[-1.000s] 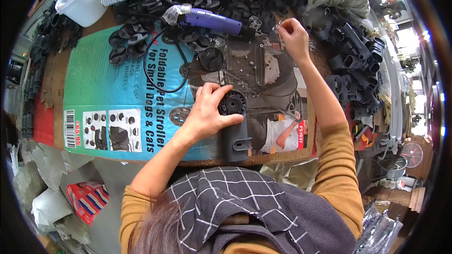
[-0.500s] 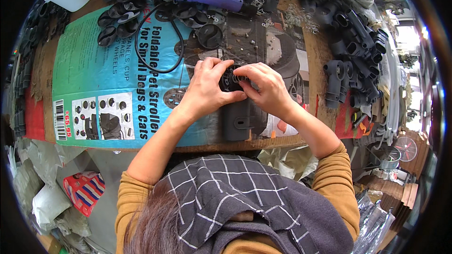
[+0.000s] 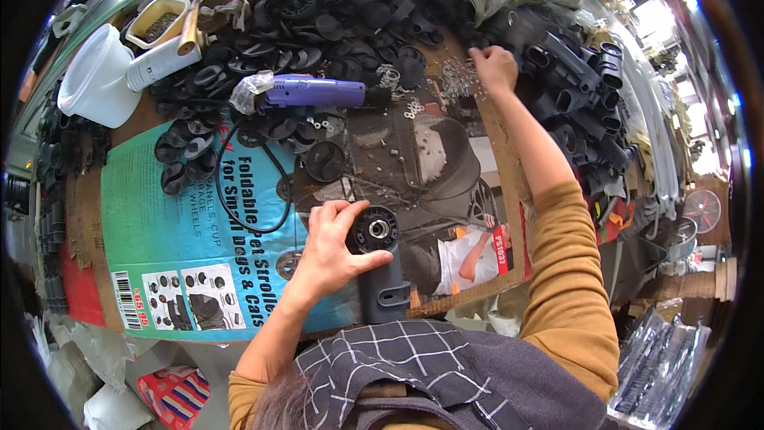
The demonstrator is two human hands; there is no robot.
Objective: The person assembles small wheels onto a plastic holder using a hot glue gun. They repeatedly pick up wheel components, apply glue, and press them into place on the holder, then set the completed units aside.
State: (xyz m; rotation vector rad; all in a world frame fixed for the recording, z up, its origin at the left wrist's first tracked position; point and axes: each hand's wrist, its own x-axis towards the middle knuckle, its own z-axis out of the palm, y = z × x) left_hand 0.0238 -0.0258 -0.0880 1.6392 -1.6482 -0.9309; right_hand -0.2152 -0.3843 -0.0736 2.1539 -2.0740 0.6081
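Note:
A black plastic tube fitting (image 3: 385,293) stands near the front edge of the cardboard-covered table. Its round head faces up, and a metal spring (image 3: 378,228) sits in the middle of the head. My left hand (image 3: 330,248) grips this head from the left, thumb on the near side and fingers on the far side. Far out to the right, my right hand (image 3: 496,72) is beside a scatter of small metal pieces (image 3: 456,80) and the black parts behind them. Its fingers are bent together, and the fingertips are partly hidden, so anything between them cannot be made out.
A purple power tool (image 3: 314,92) with a black cord lies across the back. Heaps of black discs (image 3: 208,78) and black tube fittings (image 3: 563,64) surround it. At the back left are a white bucket (image 3: 97,84) and a small tray (image 3: 159,20) of tiny parts.
My right hand has left the fitting and reached far forward and right to the small metal pieces. My left hand still holds the fitting. The view has shifted, showing more of the table's back.

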